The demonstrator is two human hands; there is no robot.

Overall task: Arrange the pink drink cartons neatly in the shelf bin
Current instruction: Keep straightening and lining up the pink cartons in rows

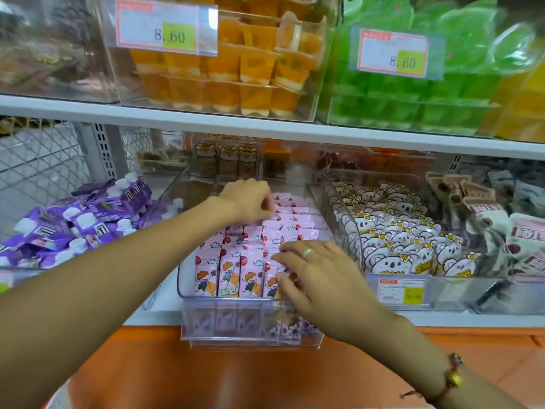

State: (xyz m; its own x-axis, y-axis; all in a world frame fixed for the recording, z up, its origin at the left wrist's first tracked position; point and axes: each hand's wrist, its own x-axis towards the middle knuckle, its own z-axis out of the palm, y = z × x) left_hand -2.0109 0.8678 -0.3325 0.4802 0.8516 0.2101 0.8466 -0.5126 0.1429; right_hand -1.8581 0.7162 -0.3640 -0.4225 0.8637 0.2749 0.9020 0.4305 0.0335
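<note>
Pink drink cartons (236, 261) stand in rows inside the clear shelf bin (250, 329) at the frame's centre. Right hand (318, 278), lower centre-right, lies with fingers spread flat on the front cartons. Left hand (250, 199), above it, pinches a carton top in the back rows.

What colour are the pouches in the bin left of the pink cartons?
Purple pouches with white caps, head view.

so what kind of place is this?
Most likely a shop's snack aisle. Clear shelf bins are stocked with many identical packs, such as the pink drink cartons, price tags reading 8.60 hang on the bins above, and both hands are tidying stock.
</note>
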